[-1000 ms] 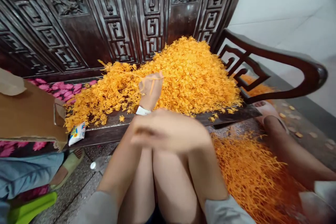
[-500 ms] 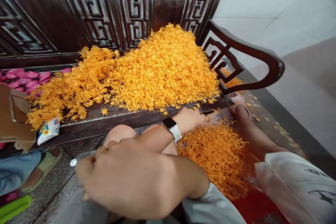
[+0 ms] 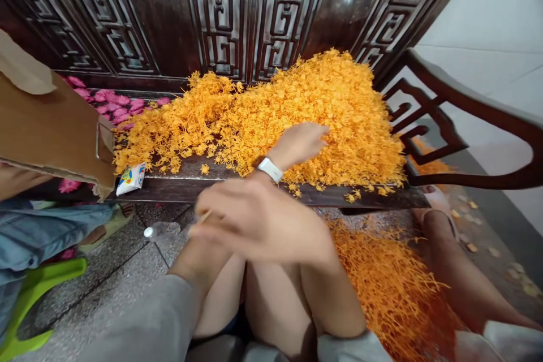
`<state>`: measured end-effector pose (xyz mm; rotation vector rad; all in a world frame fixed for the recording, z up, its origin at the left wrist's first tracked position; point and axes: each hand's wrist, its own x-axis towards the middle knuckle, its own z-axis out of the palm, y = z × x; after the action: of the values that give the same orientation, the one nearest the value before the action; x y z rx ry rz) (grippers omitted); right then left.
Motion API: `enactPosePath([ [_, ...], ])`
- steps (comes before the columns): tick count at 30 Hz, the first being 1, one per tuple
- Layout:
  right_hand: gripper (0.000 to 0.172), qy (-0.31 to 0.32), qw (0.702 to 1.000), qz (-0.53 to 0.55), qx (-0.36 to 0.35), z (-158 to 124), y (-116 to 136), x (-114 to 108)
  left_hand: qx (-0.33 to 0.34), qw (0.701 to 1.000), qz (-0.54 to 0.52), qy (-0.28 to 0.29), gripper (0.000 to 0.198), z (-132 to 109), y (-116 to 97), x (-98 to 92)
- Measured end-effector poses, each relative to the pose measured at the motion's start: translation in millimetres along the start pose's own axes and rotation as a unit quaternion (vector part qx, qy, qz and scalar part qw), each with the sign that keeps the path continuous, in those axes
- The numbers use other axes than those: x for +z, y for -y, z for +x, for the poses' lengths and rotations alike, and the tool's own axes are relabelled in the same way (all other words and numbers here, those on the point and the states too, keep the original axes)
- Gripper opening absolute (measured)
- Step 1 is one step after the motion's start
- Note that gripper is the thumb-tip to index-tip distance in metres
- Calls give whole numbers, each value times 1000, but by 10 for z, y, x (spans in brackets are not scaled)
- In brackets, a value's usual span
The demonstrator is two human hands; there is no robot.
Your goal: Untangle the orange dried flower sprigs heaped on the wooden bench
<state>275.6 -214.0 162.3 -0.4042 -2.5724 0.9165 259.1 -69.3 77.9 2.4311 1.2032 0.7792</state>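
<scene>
My left hand [image 3: 299,144], with a white-banded watch [image 3: 270,169] on its wrist, is over the large heap of yellow-orange artificial flower pieces [image 3: 254,119]. Its fingers point right and are partly apart. Nearer the camera, my right hand [image 3: 258,220] crosses in front of my left forearm; it is blurred, with curled fingers. A thin pale bit shows at those fingers, too small to identify. Orange stringy pieces [image 3: 382,277] lie in a pile below the bench edge, at the right.
The dark carved bench [image 3: 169,189] has an armrest [image 3: 487,113] at right. At left are a cardboard box [image 3: 55,119], pink flowers [image 3: 114,104], a small white packet [image 3: 130,179], a bottle [image 3: 163,231] and a green stool [image 3: 68,274]. Other people's legs flank both sides.
The view has shifted left, showing more of the box. My left hand has moved from beside the orange stringy pile up onto the yellow-orange heap. My right hand has moved up and farther away from the camera.
</scene>
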Motion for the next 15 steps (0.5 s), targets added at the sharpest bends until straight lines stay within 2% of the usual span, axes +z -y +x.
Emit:
enactPosePath([
  [2,32,-50,995,6,91,-139,-296,-215,-136,986,-8,-92,23,-23,431,-279],
  [4,37,-53,973,-10,224,-351,-694,-342,-260,954,7,-151,27,-137,818,-499],
  [6,33,33,928,59,366,-572,-1127,-344,-344,921,23,-184,32,-308,1120,-625],
  [8,38,121,851,169,482,-747,-1513,-249,-416,889,28,-188,41,-480,1326,-647],
  [10,43,114,823,222,511,-857,-1796,-127,-465,869,22,-164,52,-603,1452,-588],
  [13,39,22,836,220,502,-917,-2039,-36,-492,861,24,-127,60,-667,1547,-442],
  [15,40,-22,843,209,494,-908,-2138,-57,-498,857,31,-130,58,-657,1586,-367],
])
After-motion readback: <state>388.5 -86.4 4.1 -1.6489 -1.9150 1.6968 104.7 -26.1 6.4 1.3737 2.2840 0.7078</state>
